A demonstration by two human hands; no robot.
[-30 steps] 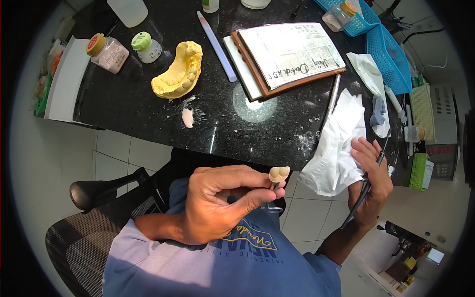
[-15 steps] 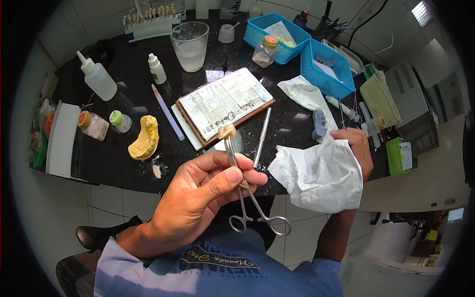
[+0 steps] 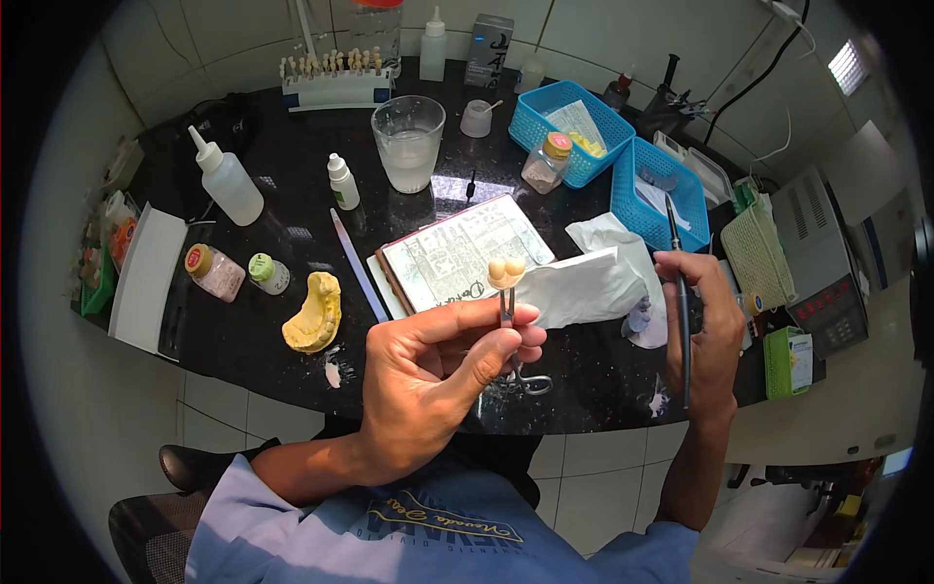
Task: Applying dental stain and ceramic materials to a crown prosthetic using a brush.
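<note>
My left hand point(image 3: 428, 375) is closed around small ring-handled forceps point(image 3: 507, 310), pinched between thumb and fingers. Their tips point up and carry a cream-coloured dental crown piece point(image 3: 506, 271) with rounded lobes. Part of the forceps is hidden behind my fingers. At the right, my right hand point(image 3: 710, 316) grips a slim dark brush point(image 3: 684, 341), its thin pointed tip upward. Beside that hand lies a bluish dental piece point(image 3: 638, 317) on white paper. A crumpled white tissue point(image 3: 584, 289) rests between my hands, partly over the white mixing palette point(image 3: 465, 248).
A yellow dental model point(image 3: 313, 316), powder jars point(image 3: 214, 273) and a dropper bottle point(image 3: 233, 190) stand at the left. Behind the palette is a glass of cloudy water point(image 3: 409, 146). Blue baskets point(image 3: 662, 195) sit at the back right, near a machine point(image 3: 812, 243).
My right hand has let go of the tissue, which now lies nearer the palette, and now holds a brush. My left hand has turned the forceps and crown piece more upright. The view has shifted.
</note>
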